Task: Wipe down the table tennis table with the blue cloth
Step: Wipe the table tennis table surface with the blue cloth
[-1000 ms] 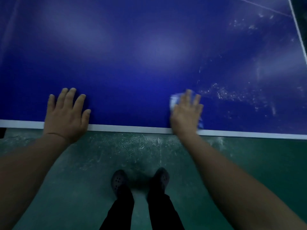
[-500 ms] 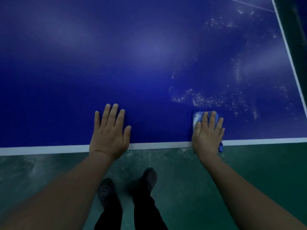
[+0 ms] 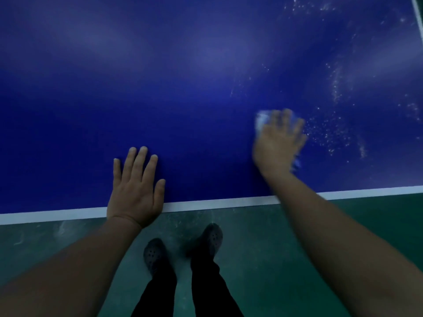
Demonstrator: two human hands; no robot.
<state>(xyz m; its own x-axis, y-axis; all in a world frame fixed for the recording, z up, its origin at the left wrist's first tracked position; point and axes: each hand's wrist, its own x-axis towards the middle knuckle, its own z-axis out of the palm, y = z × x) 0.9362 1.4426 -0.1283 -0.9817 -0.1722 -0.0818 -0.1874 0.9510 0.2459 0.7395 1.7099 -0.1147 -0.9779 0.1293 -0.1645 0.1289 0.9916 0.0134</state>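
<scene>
Dust (image 3: 329,133) at three o'clock of the flat-spread right hand (image 3: 278,143) could be scattered over the tabletop (image 3: 183,88) if the blue cloth (image 3: 262,121) is swept quickly.

Green floor (image 3: 263,259) with pale scuffs; two dark perforated clogs (image 3: 155,255) and black trouser legs (image 3: 206,291)

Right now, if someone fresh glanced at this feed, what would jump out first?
The big blue table tennis table fills the upper view, with white dust specks scattered over its right part. The right hand, blurred, presses the blue cloth flat beside those specks. The left hand lies flat at the near white edge line.
</scene>
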